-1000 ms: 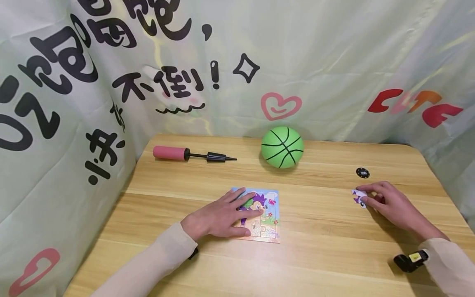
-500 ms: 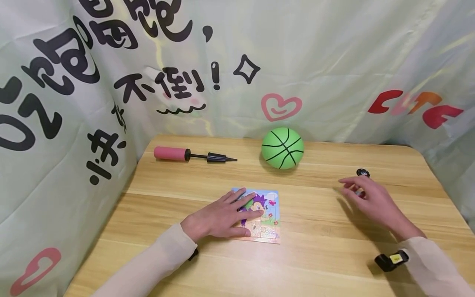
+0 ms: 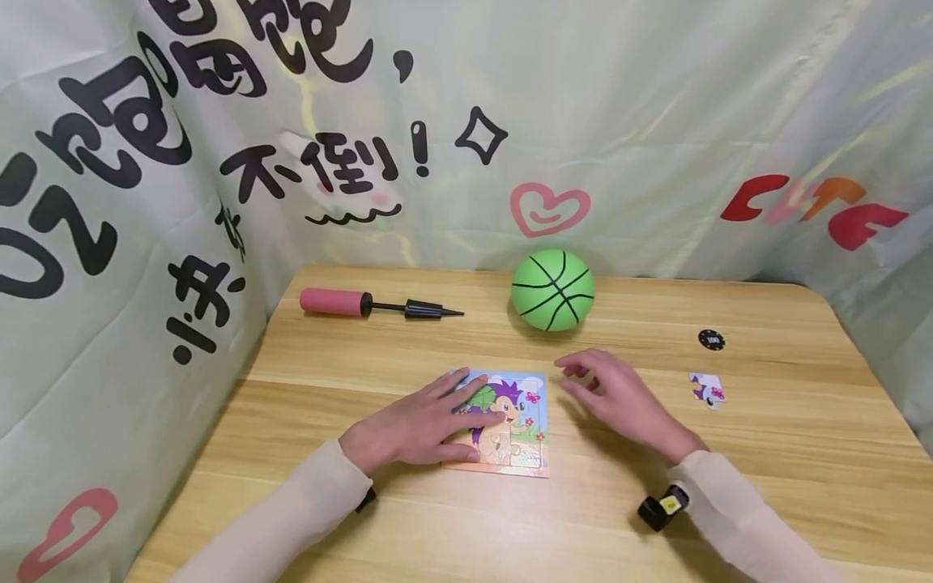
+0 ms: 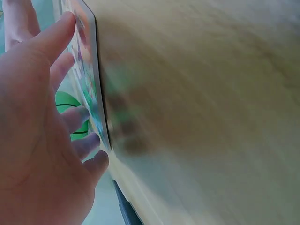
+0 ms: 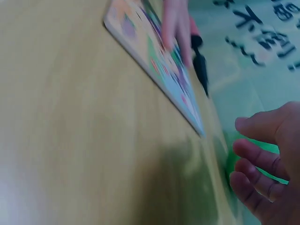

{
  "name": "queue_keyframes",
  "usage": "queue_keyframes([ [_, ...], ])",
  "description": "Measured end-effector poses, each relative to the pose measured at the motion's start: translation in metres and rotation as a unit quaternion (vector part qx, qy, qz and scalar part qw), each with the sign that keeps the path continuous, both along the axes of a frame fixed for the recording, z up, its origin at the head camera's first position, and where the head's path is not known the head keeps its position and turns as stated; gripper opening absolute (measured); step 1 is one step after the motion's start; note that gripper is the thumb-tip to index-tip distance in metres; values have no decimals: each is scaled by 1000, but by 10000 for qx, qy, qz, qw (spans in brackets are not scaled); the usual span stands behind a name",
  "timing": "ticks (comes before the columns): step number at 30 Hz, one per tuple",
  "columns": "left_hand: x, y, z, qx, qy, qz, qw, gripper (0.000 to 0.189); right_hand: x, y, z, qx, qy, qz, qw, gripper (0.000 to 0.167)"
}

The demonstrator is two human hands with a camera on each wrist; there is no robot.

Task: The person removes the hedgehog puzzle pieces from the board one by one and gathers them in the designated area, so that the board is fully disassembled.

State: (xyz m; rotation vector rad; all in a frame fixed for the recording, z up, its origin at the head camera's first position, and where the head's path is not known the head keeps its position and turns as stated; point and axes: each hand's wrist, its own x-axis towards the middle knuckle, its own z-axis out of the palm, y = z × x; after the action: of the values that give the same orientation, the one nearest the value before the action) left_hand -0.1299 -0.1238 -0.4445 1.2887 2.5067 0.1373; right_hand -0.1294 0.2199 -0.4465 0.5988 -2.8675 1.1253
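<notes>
A square jigsaw puzzle (image 3: 525,461) with a purple-haired cartoon hedgehog lies on the table, its left part hidden under my left hand (image 3: 419,425). That hand has its fingers spread over the picture, and the left wrist view shows the fingers (image 4: 61,70) straight along the board's edge. Just off the puzzle's right side hovers my right hand (image 3: 619,397), fingers loosely bent and holding nothing. In the right wrist view, a gap shows between its thumb and fingers (image 5: 255,176). A loose puzzle piece (image 3: 707,390), purple and pink, lies farther right.
Behind the puzzle sits a green ball (image 3: 553,290) with black lines. A pink hand pump (image 3: 335,302) with a black nozzle lies at the back left. A black round chip (image 3: 711,339) marked 100 is beyond the loose piece. A printed curtain (image 3: 641,121) borders the table.
My right hand has left the loose puzzle piece at the right and moved left to the puzzle's side. The piece stays on the table. My left hand has shifted slightly left.
</notes>
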Motion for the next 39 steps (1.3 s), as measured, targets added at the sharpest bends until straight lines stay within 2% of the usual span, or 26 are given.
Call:
queue_keyframes([
  [6, 0, -2, -2, -87, -164, 136, 9997, 62, -4, -41, -10, -40, -190, 258, 9995, 26],
  [13, 0, -1, -2, -90, -159, 113, 9998, 62, -8, -63, -17, 28, -321, 372, 9988, 24],
  [24, -1, -2, -1, -45, -429, 249, 9988, 63, -14, -70, -22, 115, -213, 332, 9992, 21],
  [30, -2, -2, -3, -49, -385, 241, 9990, 62, -14, -71, -23, 122, -175, 283, 9994, 23],
  [39, -2, -3, -4, -9, -338, 197, 9992, 62, -12, -68, -25, -177, -170, 199, 9995, 22],
])
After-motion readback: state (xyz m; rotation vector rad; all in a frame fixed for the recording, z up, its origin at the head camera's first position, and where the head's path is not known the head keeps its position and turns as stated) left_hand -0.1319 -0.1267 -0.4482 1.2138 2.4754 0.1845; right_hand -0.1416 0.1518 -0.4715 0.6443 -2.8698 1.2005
